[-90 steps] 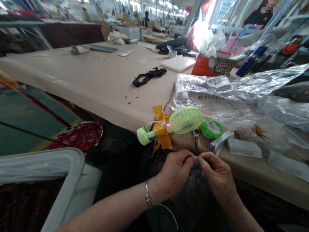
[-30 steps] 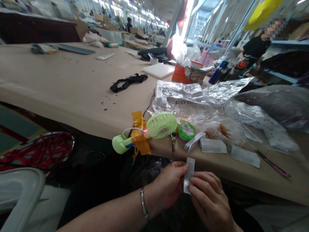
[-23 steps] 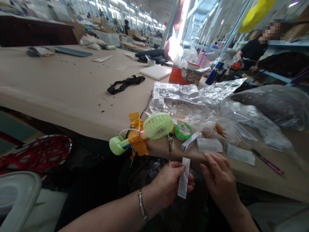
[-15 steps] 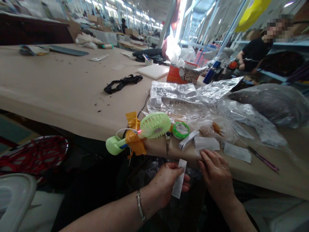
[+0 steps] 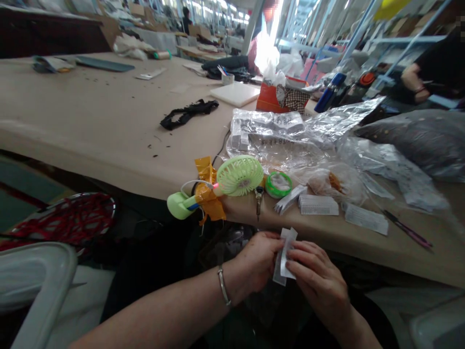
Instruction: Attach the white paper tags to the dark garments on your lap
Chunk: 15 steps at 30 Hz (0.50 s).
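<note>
My left hand (image 5: pixel 259 259), with a bracelet at the wrist, is closed on white label strips (image 5: pixel 287 254) below the table's front edge. The fingers of my right hand (image 5: pixel 317 271) press on the same strips from the right; two overlapping strips show between the hands. On the table edge above lie a stack of white labels (image 5: pixel 318 205), a fanned bundle of strips (image 5: pixel 290 198) and another printed label pile (image 5: pixel 366 219). A green round container (image 5: pixel 278 184) with whitish contents sits left of them, beside a small metal-tipped tool (image 5: pixel 258 201).
A light green fan (image 5: pixel 240 175) is taped at the table edge. Clear plastic bags (image 5: pixel 276 140) lie behind the labels. Purple-handled scissors or tweezers (image 5: pixel 409 230) lie at the right. A black cloth piece (image 5: pixel 189 114) is further back. A person in black (image 5: pixel 439 63) is at the far right.
My right hand has left the label stack and moved down-left to my left hand. A second strip now overlaps the first. The view has shifted slightly.
</note>
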### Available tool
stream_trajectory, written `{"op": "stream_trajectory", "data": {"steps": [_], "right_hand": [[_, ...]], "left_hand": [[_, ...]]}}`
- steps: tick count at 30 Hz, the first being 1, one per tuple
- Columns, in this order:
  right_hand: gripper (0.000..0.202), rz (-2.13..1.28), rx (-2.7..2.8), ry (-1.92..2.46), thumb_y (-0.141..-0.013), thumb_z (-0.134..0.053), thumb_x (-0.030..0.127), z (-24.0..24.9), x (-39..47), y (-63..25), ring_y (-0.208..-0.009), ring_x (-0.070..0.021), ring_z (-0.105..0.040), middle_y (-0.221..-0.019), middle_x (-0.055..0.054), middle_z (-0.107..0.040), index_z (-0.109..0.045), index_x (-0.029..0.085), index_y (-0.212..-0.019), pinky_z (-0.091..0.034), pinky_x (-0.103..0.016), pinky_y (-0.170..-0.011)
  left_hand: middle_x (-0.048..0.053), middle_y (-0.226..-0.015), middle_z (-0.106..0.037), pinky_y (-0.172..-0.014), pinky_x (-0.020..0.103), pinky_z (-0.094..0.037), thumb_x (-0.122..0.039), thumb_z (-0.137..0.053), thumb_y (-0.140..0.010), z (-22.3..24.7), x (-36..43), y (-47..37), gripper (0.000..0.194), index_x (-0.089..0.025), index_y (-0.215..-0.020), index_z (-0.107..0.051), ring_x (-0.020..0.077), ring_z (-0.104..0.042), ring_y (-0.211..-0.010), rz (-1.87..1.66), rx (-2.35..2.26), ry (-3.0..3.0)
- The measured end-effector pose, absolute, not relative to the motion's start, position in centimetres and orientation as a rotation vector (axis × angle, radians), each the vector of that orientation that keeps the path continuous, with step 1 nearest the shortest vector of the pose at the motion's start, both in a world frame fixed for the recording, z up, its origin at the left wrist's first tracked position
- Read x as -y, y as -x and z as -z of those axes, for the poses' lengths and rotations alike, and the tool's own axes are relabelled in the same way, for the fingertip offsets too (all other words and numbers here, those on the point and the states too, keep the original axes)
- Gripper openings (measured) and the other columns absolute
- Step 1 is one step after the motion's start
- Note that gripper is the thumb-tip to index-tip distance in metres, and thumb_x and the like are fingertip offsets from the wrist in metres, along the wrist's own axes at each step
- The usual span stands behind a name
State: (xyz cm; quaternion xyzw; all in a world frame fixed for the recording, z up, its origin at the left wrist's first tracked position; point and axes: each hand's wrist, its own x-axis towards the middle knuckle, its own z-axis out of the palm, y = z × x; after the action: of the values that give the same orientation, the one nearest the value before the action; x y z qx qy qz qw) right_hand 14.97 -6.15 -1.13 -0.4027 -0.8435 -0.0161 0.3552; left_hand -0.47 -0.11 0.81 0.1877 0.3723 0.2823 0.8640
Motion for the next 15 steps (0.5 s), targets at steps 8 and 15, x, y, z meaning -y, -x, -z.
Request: {"op": "stream_trajectory", "data": {"steps": [8, 15], "right_hand": [[0.018, 0.054, 2.269, 1.032, -0.086, -0.057, 0.009, 1.31, 6.62, -14.6, -0.112, -0.0194, -0.061, -0.1, -0.006, -0.072, -0.066, 0.02, -0.097, -0.048, -0.038, -0.098], [0.018, 0.028, 2.282, 1.021, -0.087, -0.056, 0.009, 1.1, 6.76, -13.91, -0.111, -0.0193, -0.062, -0.099, -0.005, -0.072, -0.067, 0.02, -0.098, -0.05, -0.037, -0.097]], "left_hand": [[0.004, -0.062, -0.06, -0.049, 0.023, -0.039, -0.023, -0.065, -0.069, -0.08, 0.6, 0.95, 0.014, -0.009, -0.07, -0.063, 0.0109, -0.054, -0.05, -0.561, -0.709, -0.343], [0.002, -0.06, -0.058, -0.047, 0.019, -0.039, -0.015, -0.068, -0.067, 0.09, 0.83, 0.77, 0.009, -0.009, -0.066, -0.062, 0.009, -0.054, -0.05, -0.577, -0.731, -0.324]]}}
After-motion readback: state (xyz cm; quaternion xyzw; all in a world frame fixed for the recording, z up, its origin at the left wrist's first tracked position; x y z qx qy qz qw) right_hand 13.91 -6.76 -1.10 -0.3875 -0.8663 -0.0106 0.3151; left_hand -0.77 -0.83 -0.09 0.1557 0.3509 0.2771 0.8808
